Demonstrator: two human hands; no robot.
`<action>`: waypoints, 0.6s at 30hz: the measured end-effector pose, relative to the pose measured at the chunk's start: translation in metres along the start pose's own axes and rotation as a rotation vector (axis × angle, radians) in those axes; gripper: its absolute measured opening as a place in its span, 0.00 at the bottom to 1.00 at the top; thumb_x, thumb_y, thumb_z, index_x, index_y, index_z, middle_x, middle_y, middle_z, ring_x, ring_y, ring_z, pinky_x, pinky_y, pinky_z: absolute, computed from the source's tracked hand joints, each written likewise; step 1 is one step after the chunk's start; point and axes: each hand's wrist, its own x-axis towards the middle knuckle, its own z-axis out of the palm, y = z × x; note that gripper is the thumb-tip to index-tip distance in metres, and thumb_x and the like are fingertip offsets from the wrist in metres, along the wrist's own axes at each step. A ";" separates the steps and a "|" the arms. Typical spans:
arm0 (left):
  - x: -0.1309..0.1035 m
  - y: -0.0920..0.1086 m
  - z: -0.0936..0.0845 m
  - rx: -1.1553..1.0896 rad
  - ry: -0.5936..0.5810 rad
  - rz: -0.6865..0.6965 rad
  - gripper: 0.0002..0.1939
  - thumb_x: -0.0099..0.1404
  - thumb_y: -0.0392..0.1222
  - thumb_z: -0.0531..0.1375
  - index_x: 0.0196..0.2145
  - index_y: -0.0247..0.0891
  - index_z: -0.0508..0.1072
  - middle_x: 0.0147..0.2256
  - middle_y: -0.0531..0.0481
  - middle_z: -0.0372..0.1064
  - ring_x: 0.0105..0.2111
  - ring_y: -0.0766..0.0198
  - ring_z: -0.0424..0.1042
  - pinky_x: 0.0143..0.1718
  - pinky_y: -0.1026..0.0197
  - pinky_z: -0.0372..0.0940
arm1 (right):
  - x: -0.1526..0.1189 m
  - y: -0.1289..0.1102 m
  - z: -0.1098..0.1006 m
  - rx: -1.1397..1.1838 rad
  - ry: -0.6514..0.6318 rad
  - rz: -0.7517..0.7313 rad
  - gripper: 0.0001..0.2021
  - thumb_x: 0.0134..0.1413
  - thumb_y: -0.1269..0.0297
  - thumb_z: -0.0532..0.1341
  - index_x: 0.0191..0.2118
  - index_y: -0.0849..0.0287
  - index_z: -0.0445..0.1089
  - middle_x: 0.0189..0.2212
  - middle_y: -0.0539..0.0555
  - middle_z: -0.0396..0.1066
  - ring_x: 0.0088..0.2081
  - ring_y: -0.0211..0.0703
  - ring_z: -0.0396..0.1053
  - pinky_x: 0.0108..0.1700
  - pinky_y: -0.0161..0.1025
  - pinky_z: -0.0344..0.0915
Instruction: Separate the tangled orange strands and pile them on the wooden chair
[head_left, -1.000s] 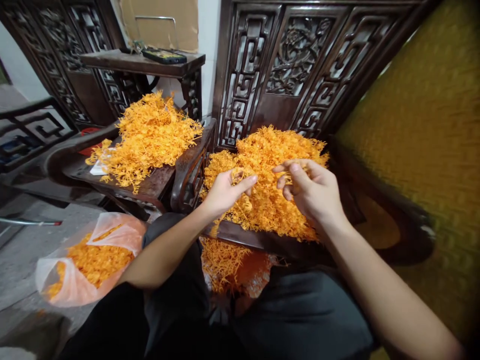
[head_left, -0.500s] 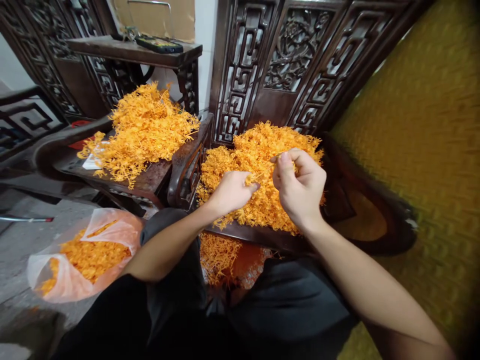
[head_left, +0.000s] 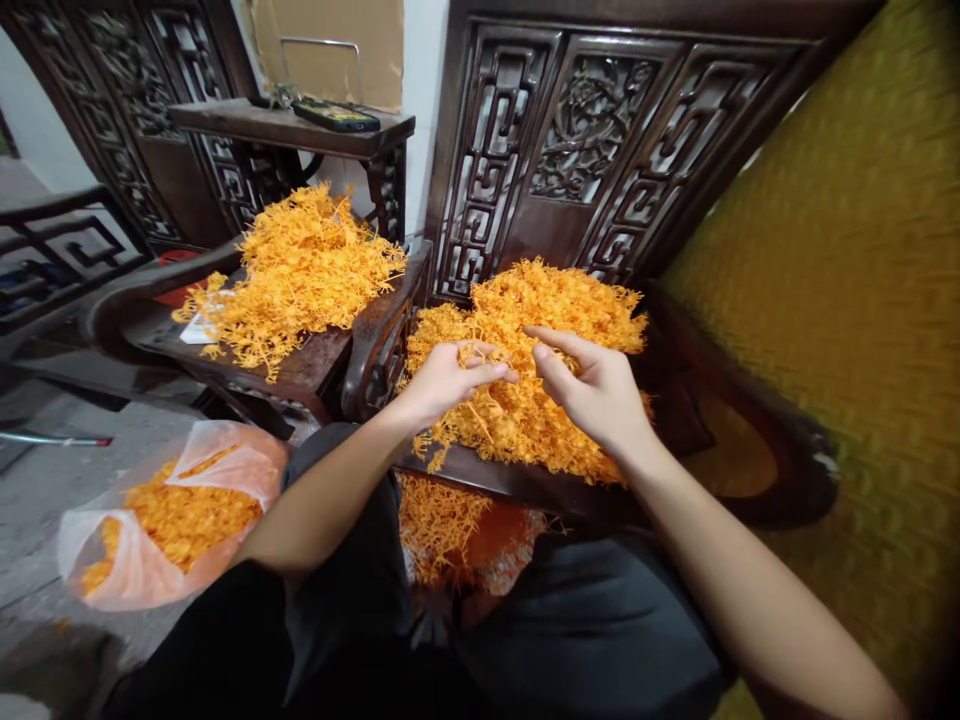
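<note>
A large heap of orange, stringy pieces lies on the dark wooden chair in front of me. Over the heap's left part, my left hand is closed around an orange piece, with thin strands showing between thumb and fingers. My right hand hovers over the right part of the heap, its thumb and index finger apart and nothing visible between them. A small gap separates the two hands.
Another orange heap covers a dark chair seat at the left. A plastic bag with orange bits sits on the floor, lower left. A phone rests on the small wooden table. More orange pieces are below the seat edge.
My right hand has opened its pinch and dropped slightly. The left hand's fingers have spread a little around the orange strands. The whole view has shifted slightly, with the furniture lower.
</note>
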 end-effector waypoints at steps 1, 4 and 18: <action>0.001 0.000 0.001 0.021 0.016 0.035 0.22 0.59 0.53 0.72 0.44 0.33 0.77 0.34 0.45 0.79 0.21 0.73 0.59 0.25 0.64 0.53 | -0.001 0.001 -0.001 -0.036 -0.009 -0.053 0.20 0.65 0.50 0.63 0.54 0.58 0.79 0.39 0.57 0.80 0.33 0.44 0.77 0.34 0.41 0.72; 0.006 -0.002 0.003 0.145 0.068 0.164 0.18 0.59 0.52 0.72 0.37 0.33 0.78 0.32 0.46 0.78 0.29 0.67 0.70 0.33 0.62 0.63 | -0.002 0.005 0.000 -0.100 -0.043 -0.201 0.20 0.65 0.49 0.64 0.54 0.58 0.79 0.46 0.59 0.80 0.46 0.51 0.79 0.47 0.48 0.75; 0.012 -0.009 0.009 0.370 -0.043 0.243 0.13 0.63 0.31 0.66 0.24 0.42 0.73 0.27 0.55 0.68 0.30 0.70 0.65 0.36 0.64 0.64 | -0.012 0.020 0.015 -0.111 0.009 -0.117 0.17 0.72 0.50 0.58 0.45 0.60 0.74 0.45 0.53 0.74 0.50 0.40 0.70 0.56 0.41 0.63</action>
